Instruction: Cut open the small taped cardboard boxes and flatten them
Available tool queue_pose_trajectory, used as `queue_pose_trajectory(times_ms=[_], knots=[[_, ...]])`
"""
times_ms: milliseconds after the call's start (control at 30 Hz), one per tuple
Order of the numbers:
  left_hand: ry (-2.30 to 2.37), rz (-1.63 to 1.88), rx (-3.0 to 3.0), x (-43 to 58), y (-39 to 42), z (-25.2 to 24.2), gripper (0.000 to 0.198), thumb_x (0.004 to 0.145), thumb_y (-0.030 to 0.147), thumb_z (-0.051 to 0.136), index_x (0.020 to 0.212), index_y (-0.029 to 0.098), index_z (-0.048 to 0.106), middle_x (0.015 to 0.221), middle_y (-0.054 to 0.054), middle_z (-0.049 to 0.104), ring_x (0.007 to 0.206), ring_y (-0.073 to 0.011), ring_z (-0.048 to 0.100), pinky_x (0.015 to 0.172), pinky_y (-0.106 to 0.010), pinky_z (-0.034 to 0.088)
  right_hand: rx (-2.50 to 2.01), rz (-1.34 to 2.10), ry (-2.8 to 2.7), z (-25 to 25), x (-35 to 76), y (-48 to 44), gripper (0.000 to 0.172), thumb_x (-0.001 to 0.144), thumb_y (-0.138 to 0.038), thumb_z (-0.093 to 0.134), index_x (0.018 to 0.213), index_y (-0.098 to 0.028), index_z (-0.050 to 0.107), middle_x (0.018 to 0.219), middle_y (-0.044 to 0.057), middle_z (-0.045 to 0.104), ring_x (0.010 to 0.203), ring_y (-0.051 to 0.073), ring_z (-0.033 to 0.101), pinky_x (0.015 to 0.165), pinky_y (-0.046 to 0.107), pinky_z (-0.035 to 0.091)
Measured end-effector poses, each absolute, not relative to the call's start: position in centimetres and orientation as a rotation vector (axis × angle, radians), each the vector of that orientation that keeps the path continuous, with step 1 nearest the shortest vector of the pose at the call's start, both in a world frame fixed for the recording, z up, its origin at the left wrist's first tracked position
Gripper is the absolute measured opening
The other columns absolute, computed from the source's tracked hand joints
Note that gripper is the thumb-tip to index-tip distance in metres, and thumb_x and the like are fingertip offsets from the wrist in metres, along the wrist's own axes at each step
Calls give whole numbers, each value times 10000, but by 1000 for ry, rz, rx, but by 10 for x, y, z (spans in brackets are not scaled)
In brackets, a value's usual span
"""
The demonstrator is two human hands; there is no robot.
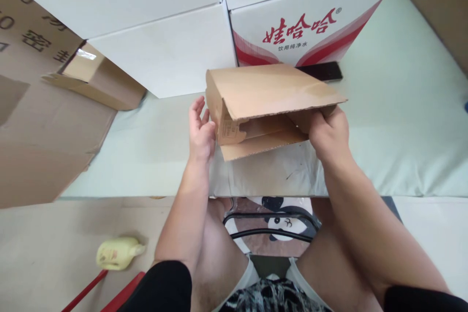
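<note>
A small cardboard box (270, 92) sits between the two hands, held just above the pale surface (395, 126). The left hand (201, 132) is spread flat with straight fingers, its palm against the box's left end. The right hand (328, 132) is closed on the right end, fingers tucked under the top panel.

The box is brown corrugated board. It is half-formed, with a flat top panel, a lower flap jutting toward the person and raw fluted edges showing. A small printed label sits on the end nearest the left hand.

Beyond the hands stand smooth white cartons (164, 53), the one past the right hand printed in red. A flat black phone (325, 71) lies just behind the box. Far out from the left hand lies a large brown flattened cardboard (44, 136). Below it, on the floor, is a yellow plastic bottle (117, 253).
</note>
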State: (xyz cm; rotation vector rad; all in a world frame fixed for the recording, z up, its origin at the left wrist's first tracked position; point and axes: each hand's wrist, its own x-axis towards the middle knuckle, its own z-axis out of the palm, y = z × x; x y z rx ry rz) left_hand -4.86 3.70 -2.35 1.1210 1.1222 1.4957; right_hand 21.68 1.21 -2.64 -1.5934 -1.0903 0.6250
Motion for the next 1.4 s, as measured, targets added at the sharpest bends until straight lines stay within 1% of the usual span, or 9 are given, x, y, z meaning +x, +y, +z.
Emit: queue_pose_trajectory(times_ms=[100,233,500,767,933,1067,1167,1233,1400], knots=[[1037,1386,1345,-44,34,-22,888,562,614,912,1328,356,543,1587,-60,450,1535,-380,344,1187,-459,408,-1577,578,-1102,-26,217,12,248,886,-278,537,1060,-266,714,1120,85,758,1205,342,642,1122,601,443],[1069,1341,1398,-37,33,-24,1015,600,524,947,1441,332,413,1596,-104,417,1521,-364,379,1248,-478,328,-1583,606,-1232,-24,215,11,346,923,-415,582,1237,-298,664,1201,102,739,1259,375,615,1135,638,418],[1328,1471,1457,-43,38,-33,898,599,224,930,1357,295,454,1467,-86,486,1431,-338,461,1259,-466,317,-1443,691,-1384,-23,210,8,389,930,-483,604,1288,-335,637,1313,57,710,1276,335,621,1130,581,461],[1291,1244,1712,-52,37,-36,827,695,95,698,1462,258,433,1511,-130,485,1412,-343,494,1197,-492,426,-1414,793,-1132,-31,214,11,436,875,-460,693,1293,-341,656,1321,48,695,1313,333,601,1121,608,486],[1227,917,2054,-61,41,-40,841,674,75,555,1498,239,495,1675,-104,352,1584,-323,294,1287,-511,305,-1160,1078,-610,-36,213,21,418,767,-419,712,1158,-280,663,1180,49,725,1125,292,690,901,545,634],[1161,656,2133,-60,43,-39,875,647,74,507,1512,207,524,1682,-104,375,1577,-332,327,1308,-527,259,-1085,1255,-577,-28,215,19,406,836,-533,570,1100,-238,661,1049,82,729,1006,310,724,779,541,650],[1158,438,2139,-58,42,-36,903,653,86,503,1549,195,485,1703,-112,335,1590,-360,287,1309,-555,242,-1106,1294,-575,-24,215,17,430,850,-580,512,1059,-235,660,950,85,722,946,317,729,774,558,635],[1152,316,2146,-55,40,-34,945,659,104,523,1592,211,416,1725,-108,284,1609,-387,217,1308,-598,204,-1105,1294,-567,-20,214,17,453,851,-605,494,1076,-247,656,981,84,727,961,313,724,796,553,629],[1148,217,2137,-34,25,-30,986,718,251,640,1638,219,288,1751,-119,192,1621,-440,95,1288,-665,186,-963,1031,-538,-6,208,18,490,882,-586,363,1110,-280,671,1042,66,707,1145,303,685,906,499,614]])
